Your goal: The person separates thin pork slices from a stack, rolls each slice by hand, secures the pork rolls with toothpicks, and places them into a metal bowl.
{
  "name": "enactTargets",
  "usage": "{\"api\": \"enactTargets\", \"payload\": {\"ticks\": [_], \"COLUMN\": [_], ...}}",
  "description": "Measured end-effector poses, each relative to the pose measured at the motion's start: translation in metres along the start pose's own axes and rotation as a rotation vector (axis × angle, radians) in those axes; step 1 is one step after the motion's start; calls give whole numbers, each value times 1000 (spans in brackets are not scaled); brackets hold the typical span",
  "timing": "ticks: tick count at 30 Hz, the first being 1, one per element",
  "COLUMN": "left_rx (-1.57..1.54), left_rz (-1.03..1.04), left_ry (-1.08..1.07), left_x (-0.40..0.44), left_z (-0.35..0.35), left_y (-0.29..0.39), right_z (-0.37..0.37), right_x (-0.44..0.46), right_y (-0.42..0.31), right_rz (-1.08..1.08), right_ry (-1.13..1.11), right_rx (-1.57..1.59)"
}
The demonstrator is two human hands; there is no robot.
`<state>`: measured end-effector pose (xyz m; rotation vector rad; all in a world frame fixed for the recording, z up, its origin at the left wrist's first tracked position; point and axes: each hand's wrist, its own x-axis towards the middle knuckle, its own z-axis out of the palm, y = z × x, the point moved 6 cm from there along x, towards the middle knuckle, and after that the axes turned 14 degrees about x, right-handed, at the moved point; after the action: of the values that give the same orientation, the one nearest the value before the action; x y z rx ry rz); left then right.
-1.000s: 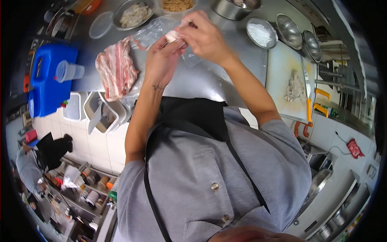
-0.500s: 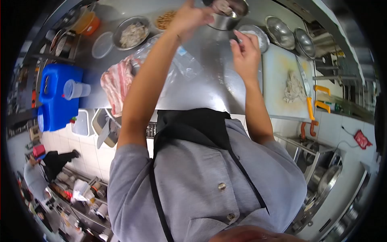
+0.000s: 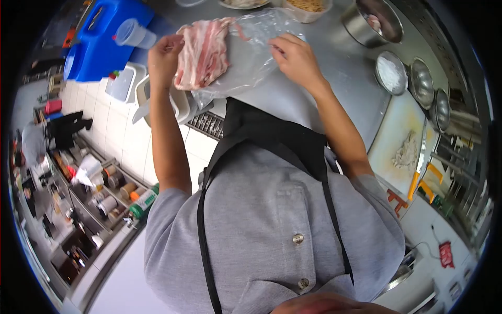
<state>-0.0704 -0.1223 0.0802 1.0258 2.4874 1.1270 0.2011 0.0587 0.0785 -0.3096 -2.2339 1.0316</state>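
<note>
A slab of striped pink and white meat (image 3: 203,54) lies on a clear plastic sheet (image 3: 251,57) on the steel table. My left hand (image 3: 165,56) is at the slab's left edge, its fingers curled; whether they grip the meat is too small to tell. Over the right part of the plastic is my right hand (image 3: 294,56), with thumb and fingers closed on the sheet's edge. A thin strip of meat (image 3: 241,32) rests on the plastic between the hands.
A blue jug (image 3: 107,39) and a plastic cup (image 3: 135,34) stand at the left. Farther back is a steel pot (image 3: 372,23). A bowl of white powder (image 3: 391,73) is near the cutting board (image 3: 400,131), which holds a knife (image 3: 418,162). A person (image 3: 39,138) is at the far left.
Both hands have moved from the pot area to the meat and plastic. The small piece held a second ago is no longer in my hands. The view has shifted towards the left.
</note>
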Motion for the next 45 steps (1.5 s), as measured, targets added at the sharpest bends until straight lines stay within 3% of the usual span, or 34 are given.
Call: {"api": "enactTargets", "payload": {"ticks": [3,8,10,12,16,22,27,31,33,37,39,45], "left_rx": [262,593,428,62,-136,-149,-87,-71,-77,9,17,-42], "left_rz": [-36,-96,-175,-313,-353,-337,-337,-320,-307,-346,-369,-322], "left_ry": [29,238,185,166,176,201,155,156,147,149,152,172], "left_x": [-37,-84,-89,-99,-100,-94,-91,-88,-88,-88,-90,-91], "left_z": [1,3,5,11,20,24,21,22,22,20,23,24], "left_y": [-37,-57,-71,-80,-90,-94,-92,-95,-95,-86,-87,-86], "right_z": [59,140,161,178,196,190,194,193,197,202,206,197], "right_x": [27,36,37,36,42,53,75,138,163,182,184,188], "right_y": [-20,-29,-33,-35,-19,-13,-7,46,79,98,106,104], "right_rz": [-116,-110,-113,-129,-103,-126,-50,-118,-50,-98,93,198], "right_ry": [-220,-447,-493,-539,-566,-603,-812,-615,-526,-640,-751,-768], "right_rx": [-3,-21,-32,-68,-109,-1,-3,6,-157,-158,-71,-82]}}
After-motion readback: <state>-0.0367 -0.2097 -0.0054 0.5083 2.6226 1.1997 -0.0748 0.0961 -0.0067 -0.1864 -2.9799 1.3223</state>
